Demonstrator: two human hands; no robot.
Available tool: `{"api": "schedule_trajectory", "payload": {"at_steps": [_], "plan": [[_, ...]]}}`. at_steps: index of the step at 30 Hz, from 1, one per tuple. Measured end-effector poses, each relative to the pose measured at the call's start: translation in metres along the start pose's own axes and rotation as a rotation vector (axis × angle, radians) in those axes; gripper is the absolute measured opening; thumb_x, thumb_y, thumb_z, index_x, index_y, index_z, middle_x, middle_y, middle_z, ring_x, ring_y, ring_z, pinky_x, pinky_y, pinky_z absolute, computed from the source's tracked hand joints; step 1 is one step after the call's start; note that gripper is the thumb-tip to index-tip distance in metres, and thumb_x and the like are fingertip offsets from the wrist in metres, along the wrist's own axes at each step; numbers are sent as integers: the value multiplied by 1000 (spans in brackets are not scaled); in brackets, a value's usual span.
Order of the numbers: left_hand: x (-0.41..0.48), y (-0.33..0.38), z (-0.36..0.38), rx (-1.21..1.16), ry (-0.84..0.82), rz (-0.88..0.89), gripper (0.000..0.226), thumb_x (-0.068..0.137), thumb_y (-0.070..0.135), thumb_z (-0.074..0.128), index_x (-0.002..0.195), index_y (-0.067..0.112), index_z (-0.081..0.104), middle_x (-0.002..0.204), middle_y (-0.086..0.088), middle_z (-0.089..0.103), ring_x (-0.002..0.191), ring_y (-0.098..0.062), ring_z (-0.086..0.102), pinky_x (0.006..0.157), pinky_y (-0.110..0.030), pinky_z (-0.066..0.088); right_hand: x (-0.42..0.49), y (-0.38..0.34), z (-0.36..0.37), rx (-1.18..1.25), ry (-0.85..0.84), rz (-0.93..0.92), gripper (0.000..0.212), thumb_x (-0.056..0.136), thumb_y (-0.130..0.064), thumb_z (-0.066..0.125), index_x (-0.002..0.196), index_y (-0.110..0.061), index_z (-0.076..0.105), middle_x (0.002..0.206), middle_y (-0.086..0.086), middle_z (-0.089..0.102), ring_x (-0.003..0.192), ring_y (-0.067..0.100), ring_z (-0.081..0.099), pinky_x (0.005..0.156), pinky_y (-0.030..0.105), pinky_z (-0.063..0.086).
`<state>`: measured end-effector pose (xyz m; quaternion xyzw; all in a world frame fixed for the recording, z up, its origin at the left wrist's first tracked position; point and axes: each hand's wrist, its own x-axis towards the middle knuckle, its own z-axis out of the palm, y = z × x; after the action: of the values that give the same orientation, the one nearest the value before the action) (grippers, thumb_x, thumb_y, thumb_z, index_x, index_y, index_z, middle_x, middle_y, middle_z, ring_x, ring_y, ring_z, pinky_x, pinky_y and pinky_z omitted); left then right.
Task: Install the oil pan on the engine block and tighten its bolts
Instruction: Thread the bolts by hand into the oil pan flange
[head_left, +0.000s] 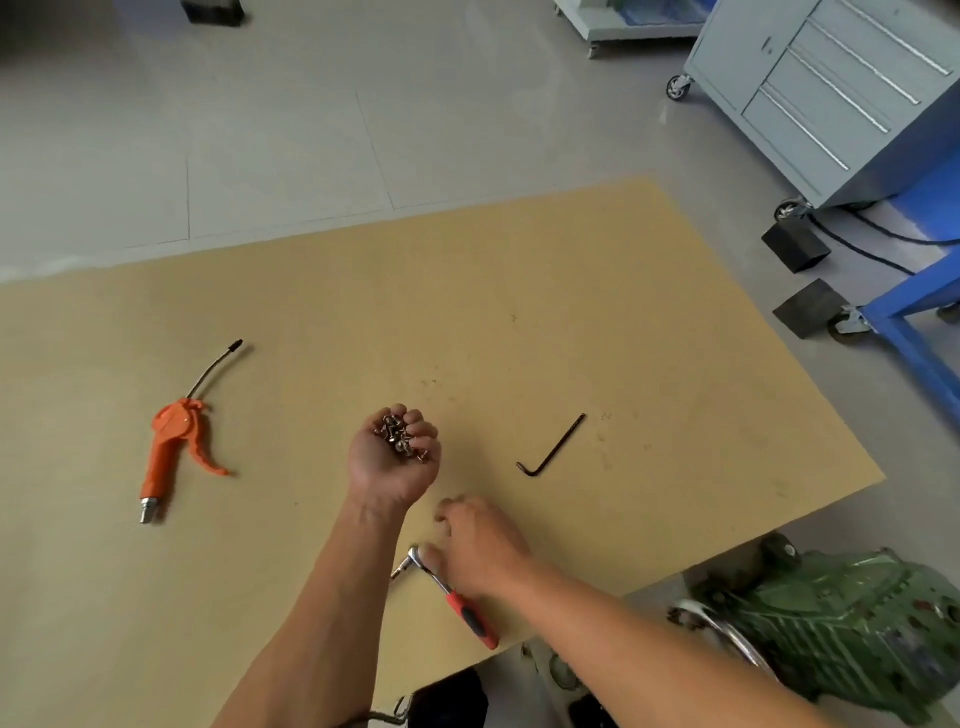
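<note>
Left hand (395, 462), just beyond the ratchet (451, 592), cups the bolts (400, 440) in curled fingers (422, 430), likely kept ready, while the blurred right hand (483, 545) covers the ratchet's head, grip unclear, engine block (831, 623) to its right

The fingers of the right hand (480, 551) are smeared by blur, and the middle of the ratchet (467, 613) is covered by that hand (whether the tool is gripped cannot be told). The bolts (400, 439) heaped in the left hand (392, 467) are too small to be counted. The green engine casing (841, 629) is cut off at the right edge.
</note>
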<state>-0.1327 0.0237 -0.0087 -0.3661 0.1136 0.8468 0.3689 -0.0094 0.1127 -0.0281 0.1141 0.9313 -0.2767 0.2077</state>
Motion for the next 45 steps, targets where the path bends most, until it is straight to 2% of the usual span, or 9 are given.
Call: {"api": "schedule_trajectory", "payload": {"at_steps": [4, 8, 13, 17, 21, 28, 33, 38, 45], "plan": [[-21, 14, -16, -77, 122, -24, 36, 98, 23, 47, 66, 9, 55, 62, 0, 52, 53, -13, 53, 42, -20, 51, 0, -24, 15, -91, 26, -143, 28, 94, -34, 52, 109, -12, 62, 112, 11, 63, 97, 31, 63, 79, 37, 50], [-35, 33, -29, 89, 231, 43, 33, 100, 18, 41, 68, 13, 46, 52, 2, 41, 36, -9, 39, 29, -11, 28, 4, -36, 16, -134, 56, -119, 21, 99, -31, 49, 93, -13, 56, 106, 13, 63, 95, 35, 62, 72, 37, 43], [-52, 40, -48, 933, 399, 203, 33, 102, 15, 42, 70, 12, 49, 53, 1, 36, 36, -9, 26, 31, -16, 16, -7, -35, 14, -112, -29, -73, 14, 89, -30, 59, 87, -20, 49, 104, 10, 61, 94, 31, 62, 74, 36, 48], [-64, 28, -73, 1995, 460, 283, 33, 99, 15, 47, 76, 5, 69, 71, -12, 63, 58, -23, 55, 49, -26, 36, -12, -28, 21, -56, 6, 34, 11, 89, -12, 54, 96, -12, 62, 108, 13, 64, 97, 34, 64, 78, 37, 50], [-65, 20, -85, 2311, 343, 284, 35, 102, 22, 43, 82, 3, 64, 95, -23, 69, 93, -40, 62, 70, -37, 44, -4, -24, 15, 76, 116, 160, 12, 90, -20, 59, 94, -14, 69, 104, 9, 68, 91, 31, 65, 70, 32, 47], [-55, 10, -77, 2300, 282, 449, 41, 106, 28, 40, 87, 2, 65, 85, -16, 67, 83, -36, 60, 67, -39, 42, 11, -5, -9, 133, 244, 232, 13, 91, -25, 61, 87, -16, 69, 99, 7, 70, 90, 30, 64, 64, 27, 40], [-57, -8, -49, 1419, 221, 233, 49, 107, 39, 41, 88, 2, 66, 53, 5, 40, 44, -12, 33, 40, -22, 25, -3, -6, -37, 338, 325, 50, 24, 90, -25, 67, 113, -18, 71, 103, -3, 65, 89, 13, 62, 82, 29, 53], [-61, -76, 20, 954, -23, -179, 41, 104, 29, 48, 69, 16, 65, 58, 6, 25, 42, -5, 22, 29, -16, 15, -51, 4, -98, 547, 509, 0, 12, 91, -18, 65, 94, -17, 77, 89, -10, 71, 81, 3, 62, 73, 11, 46], [-74, -249, 99, 1225, -230, -325, 41, 108, 28, 40, 69, 16, 51, 52, 5, 29, 37, -4, 23, 28, -16, 16, -197, 92, -189, 333, 721, 239, 15, 93, -31, 65, 101, -24, 76, 90, -11, 57, 71, 1, 50, 64, 10, 35]]}}
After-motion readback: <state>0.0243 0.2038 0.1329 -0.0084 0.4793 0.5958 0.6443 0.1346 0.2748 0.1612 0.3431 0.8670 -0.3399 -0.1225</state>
